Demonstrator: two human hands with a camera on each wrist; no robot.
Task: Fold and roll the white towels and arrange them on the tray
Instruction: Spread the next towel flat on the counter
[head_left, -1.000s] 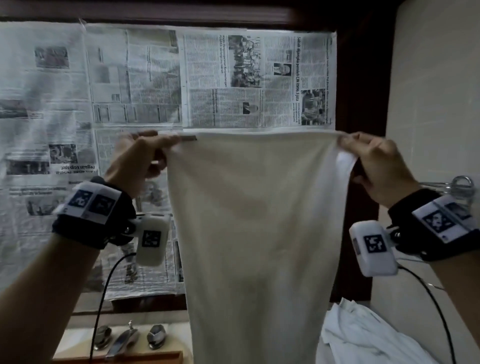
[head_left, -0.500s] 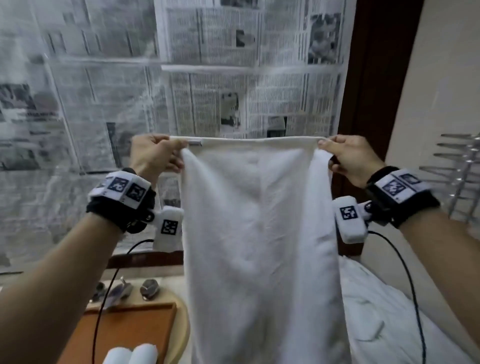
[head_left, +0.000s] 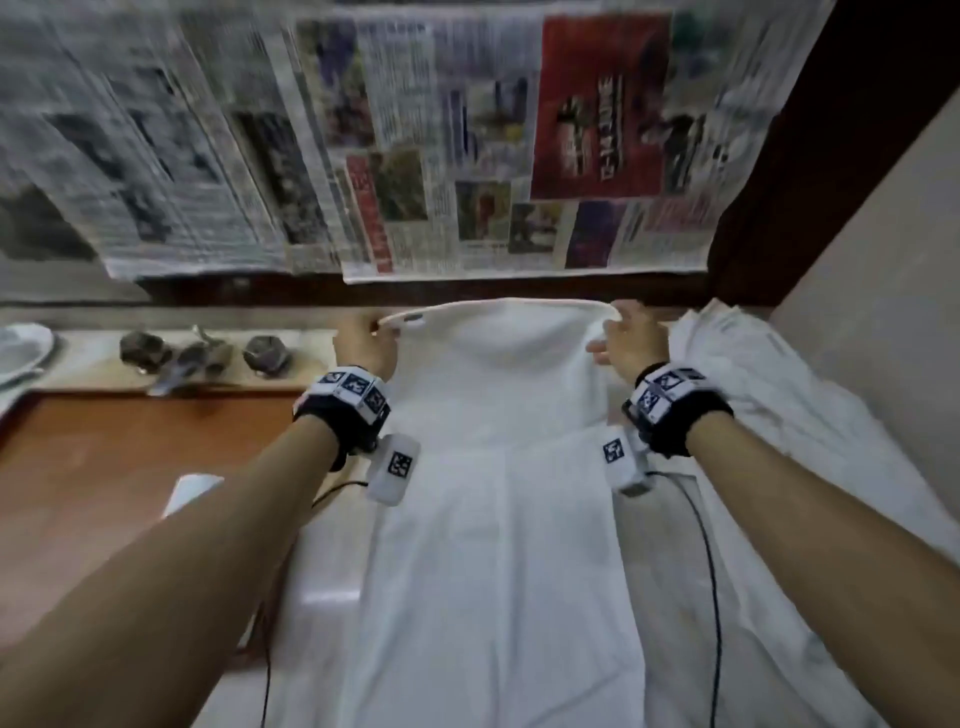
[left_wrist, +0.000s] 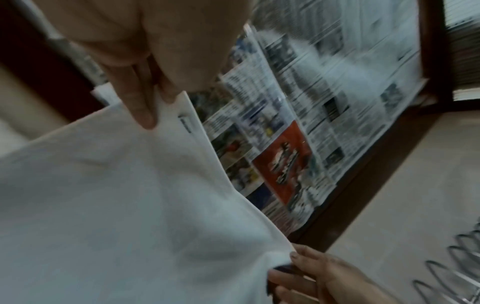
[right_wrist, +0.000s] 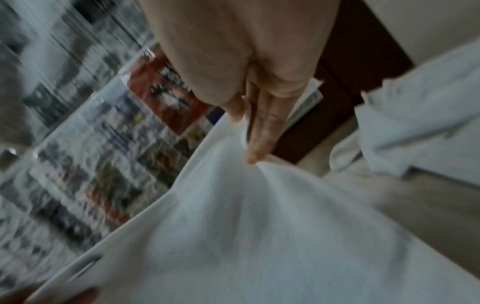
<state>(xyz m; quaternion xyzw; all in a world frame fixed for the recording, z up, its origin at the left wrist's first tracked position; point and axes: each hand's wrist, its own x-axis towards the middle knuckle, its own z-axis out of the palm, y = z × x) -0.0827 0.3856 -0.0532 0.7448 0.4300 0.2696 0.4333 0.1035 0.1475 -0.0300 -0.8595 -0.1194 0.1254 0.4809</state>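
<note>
While the long white cotton towel (head_left: 498, 545) lay stretched along the pale counter (head_left: 322, 613), its far edge was lifted a little above it. The left hand (head_left: 362, 340) pinched the far left corner and the right hand (head_left: 631, 338) pinched the far right corner. Beside it on the right lay a heap of crumpled white cloth (head_left: 769, 395). Behind, sheets of printed newspaper (head_left: 415, 156) covered the window.

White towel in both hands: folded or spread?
Spread: white towel lies lengthwise on the counter, left hand and right hand pinching far corners.
</note>
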